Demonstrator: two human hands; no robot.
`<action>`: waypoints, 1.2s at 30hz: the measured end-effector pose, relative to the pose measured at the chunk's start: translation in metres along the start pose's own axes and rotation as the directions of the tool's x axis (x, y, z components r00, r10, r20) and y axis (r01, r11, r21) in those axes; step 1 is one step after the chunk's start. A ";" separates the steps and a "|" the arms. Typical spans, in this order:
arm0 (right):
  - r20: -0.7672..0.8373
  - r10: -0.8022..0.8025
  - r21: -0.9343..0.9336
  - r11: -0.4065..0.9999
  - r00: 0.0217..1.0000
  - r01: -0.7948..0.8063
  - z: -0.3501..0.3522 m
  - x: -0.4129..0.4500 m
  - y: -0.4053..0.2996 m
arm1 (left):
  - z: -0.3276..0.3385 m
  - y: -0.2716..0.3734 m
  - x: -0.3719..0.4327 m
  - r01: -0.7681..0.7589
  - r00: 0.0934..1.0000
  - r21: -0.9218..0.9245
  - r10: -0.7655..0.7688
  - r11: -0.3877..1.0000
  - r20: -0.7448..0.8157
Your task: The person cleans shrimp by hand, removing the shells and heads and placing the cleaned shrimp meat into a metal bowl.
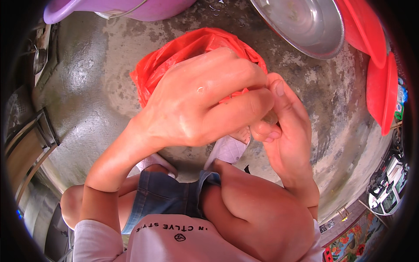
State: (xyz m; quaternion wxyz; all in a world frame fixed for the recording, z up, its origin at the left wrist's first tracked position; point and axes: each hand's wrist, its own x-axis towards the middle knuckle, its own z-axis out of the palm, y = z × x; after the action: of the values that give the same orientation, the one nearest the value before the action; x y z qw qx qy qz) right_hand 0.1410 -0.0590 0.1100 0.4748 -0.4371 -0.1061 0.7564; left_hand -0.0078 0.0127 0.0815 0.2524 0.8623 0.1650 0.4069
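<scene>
My left hand (196, 98) reaches in from the left, wet on its back, with its fingers bent towards my right hand (288, 114). The fingertips of both hands meet right of the middle of the picture. Between them shows a small, brownish, translucent thing (270, 117), mostly hidden by the fingers; what it is I cannot tell. Behind and below my left hand, a red plastic bag (203, 41) stands on the wet concrete floor (88, 65). Its contents are hidden by my hand.
A purple plastic tub (160, 9) with a wire handle near it stands at the top left. At the top right are a metal basin (307, 26) and red plastic basins (376, 95). My slippers (229, 149) rest on the floor below my hands.
</scene>
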 end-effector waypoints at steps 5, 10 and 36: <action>0.013 -0.043 -0.039 0.998 0.999 0.043 0.004 -0.002 -0.001 | -0.005 0.000 -0.004 -0.001 0.999 -0.013 0.000 1.000 -0.054; 0.033 -0.096 -0.066 0.993 0.995 0.098 0.007 -0.005 -0.002 | -0.005 0.006 -0.001 0.040 0.995 -0.031 -0.043 0.999 -0.095; 0.043 -0.099 -0.117 0.988 0.994 0.103 0.010 -0.003 0.001 | 0.012 0.004 -0.013 0.187 0.949 -0.355 -0.262 0.916 -0.177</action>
State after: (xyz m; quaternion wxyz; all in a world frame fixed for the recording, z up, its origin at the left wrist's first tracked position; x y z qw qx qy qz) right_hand 0.1330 -0.0596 0.1171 0.4835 -0.4449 -0.1819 0.7316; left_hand -0.0066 -0.0007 0.0694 0.4203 0.7315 0.2190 0.4901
